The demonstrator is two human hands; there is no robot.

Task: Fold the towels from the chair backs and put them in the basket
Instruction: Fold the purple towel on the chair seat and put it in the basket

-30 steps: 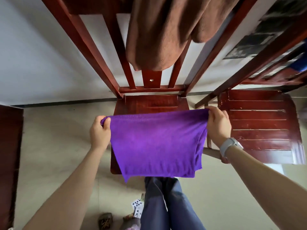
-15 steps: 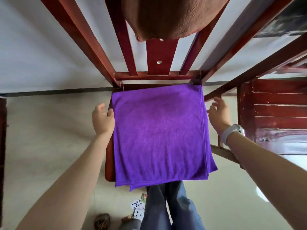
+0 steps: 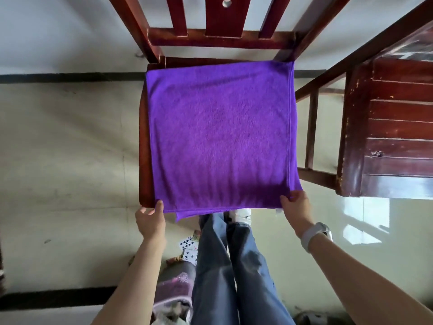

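Since half a second ago both hands have dropped from the far corners to the near ones. In the head view, the purple towel [image 3: 220, 137] lies flat on the chair seat [image 3: 143, 146]; left hand [image 3: 150, 221] and right hand [image 3: 296, 211] each pinch a near corner.

The towel [image 3: 220, 137] lies flat on the chair [image 3: 143, 146] seat, covering it to the back edge. Each hand [image 3: 151, 220] [image 3: 296, 211] holds a front corner. A second chair [image 3: 396, 127] stands right.
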